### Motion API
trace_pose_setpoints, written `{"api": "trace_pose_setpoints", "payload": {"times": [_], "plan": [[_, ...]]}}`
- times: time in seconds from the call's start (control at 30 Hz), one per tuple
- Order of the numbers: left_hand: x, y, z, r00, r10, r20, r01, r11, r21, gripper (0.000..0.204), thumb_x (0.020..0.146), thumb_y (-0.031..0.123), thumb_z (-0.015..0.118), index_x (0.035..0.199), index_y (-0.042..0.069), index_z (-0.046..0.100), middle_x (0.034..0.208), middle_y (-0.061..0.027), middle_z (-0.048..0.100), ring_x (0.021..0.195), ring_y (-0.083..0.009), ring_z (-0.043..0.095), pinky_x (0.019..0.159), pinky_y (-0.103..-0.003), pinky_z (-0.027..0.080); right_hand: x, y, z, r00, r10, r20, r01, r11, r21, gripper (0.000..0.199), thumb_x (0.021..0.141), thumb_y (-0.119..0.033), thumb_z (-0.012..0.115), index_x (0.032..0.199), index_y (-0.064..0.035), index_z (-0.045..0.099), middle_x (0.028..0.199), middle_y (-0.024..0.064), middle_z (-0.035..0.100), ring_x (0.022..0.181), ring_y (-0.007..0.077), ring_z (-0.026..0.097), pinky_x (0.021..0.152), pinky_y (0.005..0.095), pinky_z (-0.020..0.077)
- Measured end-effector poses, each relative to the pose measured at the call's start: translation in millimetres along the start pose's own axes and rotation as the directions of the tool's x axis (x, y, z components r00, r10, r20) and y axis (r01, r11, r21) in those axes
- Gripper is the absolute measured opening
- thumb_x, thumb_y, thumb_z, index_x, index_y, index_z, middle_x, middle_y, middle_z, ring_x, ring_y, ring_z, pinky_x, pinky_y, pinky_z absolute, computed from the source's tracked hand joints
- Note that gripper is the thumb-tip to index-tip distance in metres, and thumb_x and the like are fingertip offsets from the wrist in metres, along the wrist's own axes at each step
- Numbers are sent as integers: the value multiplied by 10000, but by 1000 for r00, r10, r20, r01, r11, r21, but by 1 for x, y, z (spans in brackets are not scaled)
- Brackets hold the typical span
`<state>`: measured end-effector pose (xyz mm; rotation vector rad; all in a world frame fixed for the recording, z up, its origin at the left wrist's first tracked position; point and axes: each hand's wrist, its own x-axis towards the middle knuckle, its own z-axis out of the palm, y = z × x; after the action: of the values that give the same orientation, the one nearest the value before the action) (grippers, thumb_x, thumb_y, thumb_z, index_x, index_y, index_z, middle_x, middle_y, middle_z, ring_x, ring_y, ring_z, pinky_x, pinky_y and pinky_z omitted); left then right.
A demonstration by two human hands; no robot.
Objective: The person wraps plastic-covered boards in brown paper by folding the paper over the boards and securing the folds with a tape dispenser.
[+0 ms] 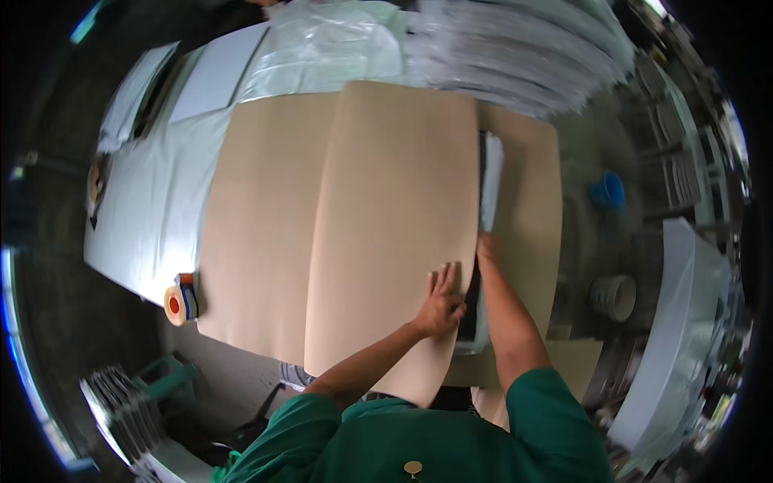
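A large sheet of brown paper lies folded over a flat, wrapped bundle with a dark side and a pale covering. My left hand rests on the folded sheet near its right edge, its fingers spread. At that same edge, farther from me, is my right hand, beside the bundle. Its fingers are hidden by the paper's edge, so their grip does not show. More brown paper extends under the bundle on the right, and another brown area reaches left.
A tape roll in a dispenser sits at the table's left front corner. Stacked plastic-wrapped bundles line the far side. To the right are a blue bucket and a pale bucket. A green stool stands at lower left.
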<state>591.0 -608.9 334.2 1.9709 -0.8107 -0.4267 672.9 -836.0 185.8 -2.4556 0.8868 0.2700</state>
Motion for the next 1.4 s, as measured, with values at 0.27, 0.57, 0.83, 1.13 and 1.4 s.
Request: {"api": "trace_pose_setpoints", "payload": {"times": [0.27,0.57,0.83,1.13,1.4], "plan": [[1,-29,29,999,12,-30,0,936,352,170,742,205,629,792,45,653,1475,-194,100,1357,-397,72,1068,-543,54,-56,-61,-66,996,54,77,-61,994,87,554,837,-516,457,965,-6,630,973,247,603,951,400,567,841,439,444],[7,-10,35,1000,1,-20,8,887,462,239,763,230,578,817,9,651,1456,-202,171,1352,-376,119,1076,-532,69,-96,124,-140,819,550,-162,-526,834,167,576,819,-360,574,1253,-2,449,1237,199,487,1174,346,433,965,463,349],[6,-14,36,1000,3,-23,9,864,504,222,755,219,566,760,8,636,1459,-200,163,1352,-375,117,1073,-539,65,-101,139,-137,937,319,-142,-267,917,297,769,657,-452,719,1268,-69,453,1183,218,519,1129,353,464,931,417,379],[5,-16,35,999,11,-40,11,850,527,227,755,211,560,747,-7,625,1456,-204,168,1348,-383,122,1076,-534,66,-74,135,-138,912,407,41,-406,888,217,795,574,-407,799,1226,-83,480,1222,163,508,1178,297,423,976,385,345],[7,-11,40,1000,1,-22,11,853,521,226,751,216,560,757,0,627,1462,-197,155,1350,-380,115,1077,-531,69,-53,170,-123,947,304,104,-313,801,509,827,502,-271,853,1194,7,495,1130,171,572,1047,284,548,910,329,412]]}}
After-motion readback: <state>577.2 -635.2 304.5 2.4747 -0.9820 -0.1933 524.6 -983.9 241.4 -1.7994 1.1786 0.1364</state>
